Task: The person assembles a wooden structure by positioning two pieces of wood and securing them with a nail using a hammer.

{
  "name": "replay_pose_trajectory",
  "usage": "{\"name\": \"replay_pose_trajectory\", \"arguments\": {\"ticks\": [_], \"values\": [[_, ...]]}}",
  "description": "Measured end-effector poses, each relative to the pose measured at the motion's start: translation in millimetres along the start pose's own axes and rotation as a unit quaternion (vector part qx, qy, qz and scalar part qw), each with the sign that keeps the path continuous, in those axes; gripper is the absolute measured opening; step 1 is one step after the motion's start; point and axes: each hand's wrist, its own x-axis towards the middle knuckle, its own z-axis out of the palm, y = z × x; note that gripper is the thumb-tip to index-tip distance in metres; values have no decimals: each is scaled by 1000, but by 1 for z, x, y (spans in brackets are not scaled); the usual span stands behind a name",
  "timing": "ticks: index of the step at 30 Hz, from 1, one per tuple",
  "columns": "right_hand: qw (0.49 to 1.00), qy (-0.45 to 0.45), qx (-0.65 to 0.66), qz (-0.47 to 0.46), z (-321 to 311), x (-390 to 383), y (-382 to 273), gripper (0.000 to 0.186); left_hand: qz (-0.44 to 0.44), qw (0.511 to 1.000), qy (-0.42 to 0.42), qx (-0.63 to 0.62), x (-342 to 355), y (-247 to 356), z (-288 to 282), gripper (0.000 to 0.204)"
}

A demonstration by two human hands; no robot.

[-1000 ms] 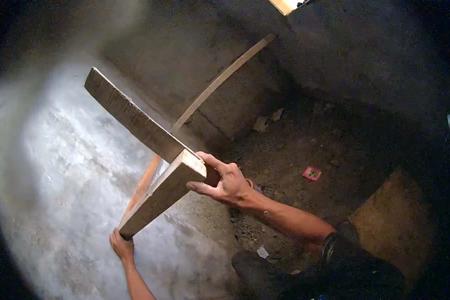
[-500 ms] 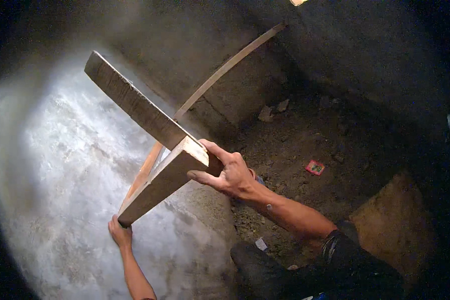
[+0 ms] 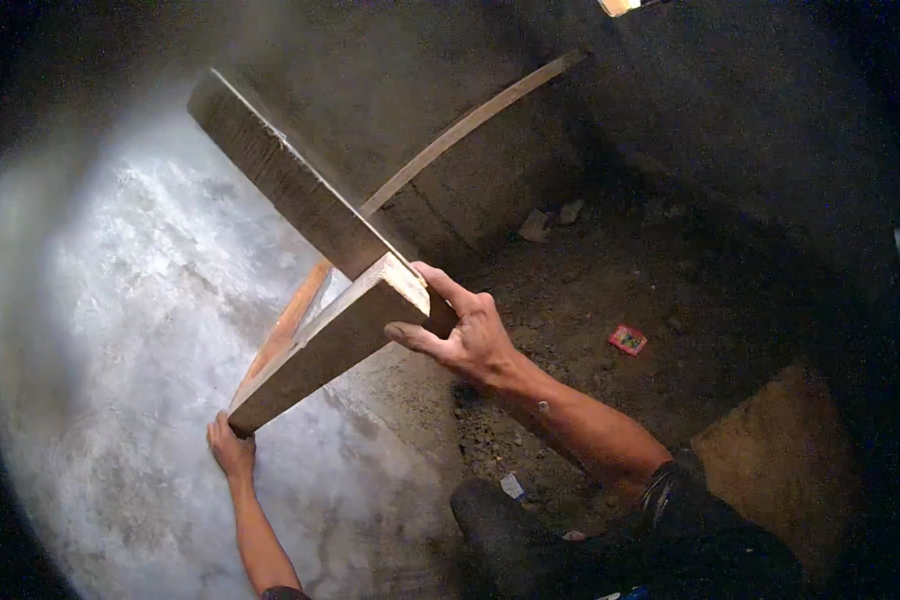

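A wooden frame made of boards is held up in front of me. Its near board (image 3: 330, 345) runs from lower left to a pale, rough-cut end, where it meets a longer dark board (image 3: 280, 175) that slants to the upper left. Behind the near board, an orange-brown wooden strip (image 3: 288, 318) meets it at the lower-left corner. My left hand (image 3: 232, 447) is closed round that corner from below. At the right-hand joint, my right hand (image 3: 470, 338) grips the longer board's end between thumb and fingers; some fingertips are hidden behind the wood.
A bright grey, mottled surface (image 3: 130, 400) fills the left. Beyond the frame, a long thin wooden strip (image 3: 480, 122) slants along a dark wall. Rubble-strewn ground lies right, with a red packet (image 3: 628, 340), a white scrap (image 3: 511, 486) and a brown sheet (image 3: 780, 440).
The frame has risen slightly in the picture, its long board shifting up and rightward. Both hands keep their hold; my left has shifted slightly up and left, my right slightly up and right.
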Motion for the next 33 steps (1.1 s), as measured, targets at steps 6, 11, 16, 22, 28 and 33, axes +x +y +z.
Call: {"name": "replay_pose_trajectory", "arguments": {"ticks": [6,11,16,22,28,33], "values": [[1000,13,19,5,4,2,8,77,31,999,29,-4,0,2,-1,57],[997,2,72,19,10,1,-2,69,15,1000,20,6,-4,-3,0,60],[998,17,58,-26,7,9,8,70,0,1000,26,14,4,-8,9,64],[998,2,63,26,13,3,5,65,22,999,34,19,-2,-14,10,64],[999,8,49,-10,14,4,8,60,39,998,45,15,-8,-15,5,66],[996,13,90,-5,16,3,13,55,8,999,6,44,-6,-24,7,68]]}}
